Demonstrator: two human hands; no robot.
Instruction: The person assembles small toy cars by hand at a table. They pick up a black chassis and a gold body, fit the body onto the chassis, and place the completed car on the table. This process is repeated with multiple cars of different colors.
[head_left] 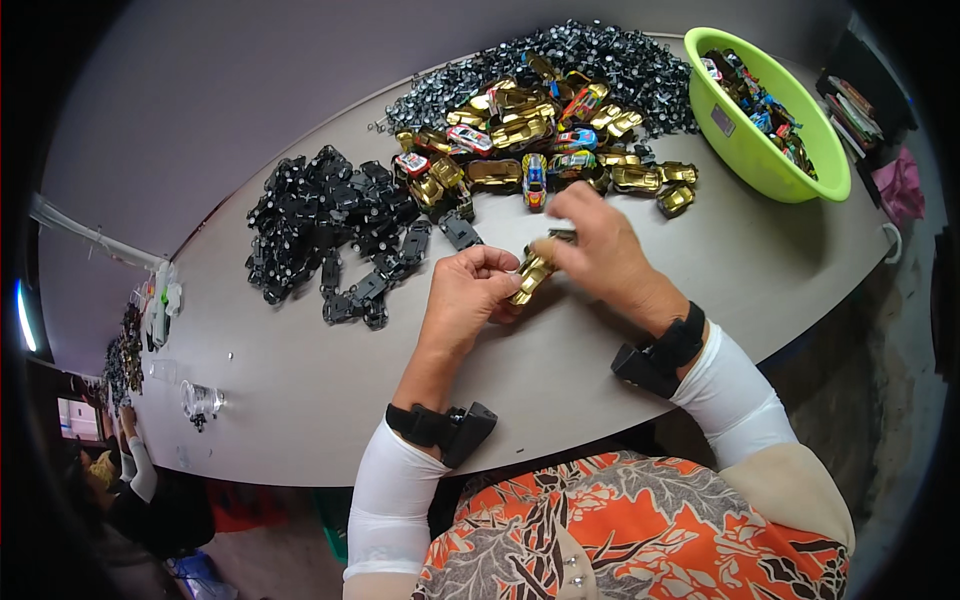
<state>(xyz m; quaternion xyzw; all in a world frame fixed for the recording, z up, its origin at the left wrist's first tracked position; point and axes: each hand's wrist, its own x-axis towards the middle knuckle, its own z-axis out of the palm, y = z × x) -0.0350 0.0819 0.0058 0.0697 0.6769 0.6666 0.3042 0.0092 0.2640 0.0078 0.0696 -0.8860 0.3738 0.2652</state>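
A shiny gold toy car (532, 279) is held just above the table in front of me. My left hand (465, 298) pinches its near end between thumb and fingers. My right hand (608, 248) is closed over the far end, its thumb against the car; slight blur and the fingers hide what lies beneath. Just beyond my left hand lies a black toy car chassis (461, 232). Farther off, gold and coloured car bodies (522, 132) are heaped, with a blue and red toy car (534, 182) at their near edge.
Black chassis (335, 215) are piled at the left. Many small wheels (600, 65) form a bank at the back. A lime-green basin (755, 160) of coloured cars stands at the far right. A clear cup (200, 400) is at the left; beyond it, another person (140, 490) sits.
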